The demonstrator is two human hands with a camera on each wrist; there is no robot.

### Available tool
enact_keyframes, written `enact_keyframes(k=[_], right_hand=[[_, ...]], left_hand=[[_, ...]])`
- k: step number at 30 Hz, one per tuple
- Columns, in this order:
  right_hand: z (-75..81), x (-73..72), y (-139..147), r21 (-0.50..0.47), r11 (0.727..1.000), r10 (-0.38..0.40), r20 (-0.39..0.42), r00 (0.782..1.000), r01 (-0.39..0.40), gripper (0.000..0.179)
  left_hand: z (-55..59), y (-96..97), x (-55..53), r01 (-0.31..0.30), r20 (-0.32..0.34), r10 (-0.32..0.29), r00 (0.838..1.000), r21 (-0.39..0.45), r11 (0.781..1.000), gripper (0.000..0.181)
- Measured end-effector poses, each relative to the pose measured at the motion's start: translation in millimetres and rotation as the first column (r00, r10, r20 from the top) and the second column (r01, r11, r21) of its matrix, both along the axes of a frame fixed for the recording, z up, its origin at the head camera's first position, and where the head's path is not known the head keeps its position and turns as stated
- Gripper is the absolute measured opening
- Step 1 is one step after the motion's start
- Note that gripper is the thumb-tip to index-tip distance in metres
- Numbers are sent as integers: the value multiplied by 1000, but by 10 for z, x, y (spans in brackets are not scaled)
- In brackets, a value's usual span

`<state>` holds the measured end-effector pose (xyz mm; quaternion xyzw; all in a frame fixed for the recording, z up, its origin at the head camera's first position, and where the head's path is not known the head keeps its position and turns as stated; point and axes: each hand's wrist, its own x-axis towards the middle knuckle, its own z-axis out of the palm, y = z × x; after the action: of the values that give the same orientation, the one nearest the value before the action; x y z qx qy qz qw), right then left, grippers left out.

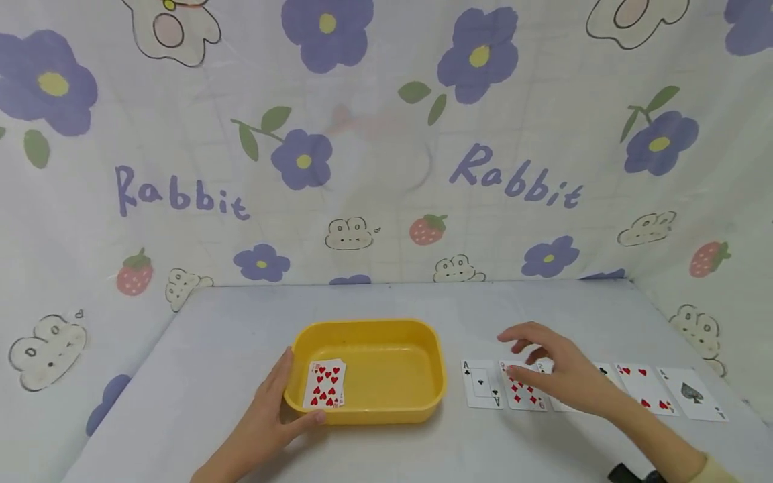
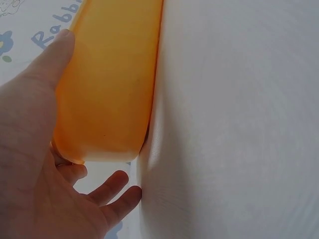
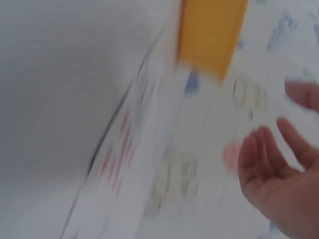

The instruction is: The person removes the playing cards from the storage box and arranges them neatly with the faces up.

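Note:
A yellow plastic tray (image 1: 386, 417) stands in the middle of the table. My left hand (image 1: 262, 409) holds its left end, with the thumb on the near rim and the fingers along the left side; the left wrist view shows this hand (image 2: 55, 149) around the tray's corner (image 2: 109, 89). Inside lies a small stack of playing cards (image 1: 325, 384), a heart card on top. My right hand (image 1: 561, 369) hovers, fingers bent and apart, over a row of face-up cards, holding nothing. Below it are a nine of diamonds (image 1: 527, 397) and partly hidden cards.
An ace of clubs (image 1: 481, 396) begins the row, beside the tray's right end. Farther right lie a four of hearts (image 1: 643, 389) and an ace of spades (image 1: 691, 394). A printed cloth (image 1: 386, 168) hangs behind the white table (image 1: 241, 329).

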<state>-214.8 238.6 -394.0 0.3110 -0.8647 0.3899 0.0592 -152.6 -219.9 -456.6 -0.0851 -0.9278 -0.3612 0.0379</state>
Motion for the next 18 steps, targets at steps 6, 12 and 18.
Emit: enact_keyframes(k=[6,12,18], right_hand=[[14,86,-1069,-148,988,64,102,993,-49,38],[-76,73,-1760,-160,982,131,175,976,-103,39],[-204,-56,-2075,-115,981,183,290,939,-156,43]], left_hand=[[-4,-2,-4,-3,1,3,1000,-2,1000,118],[-29,-12,-9,4,-16,-4,1000,11,1000,117],[-46,-13,-11,13,-51,-13,999,9,1000,115]])
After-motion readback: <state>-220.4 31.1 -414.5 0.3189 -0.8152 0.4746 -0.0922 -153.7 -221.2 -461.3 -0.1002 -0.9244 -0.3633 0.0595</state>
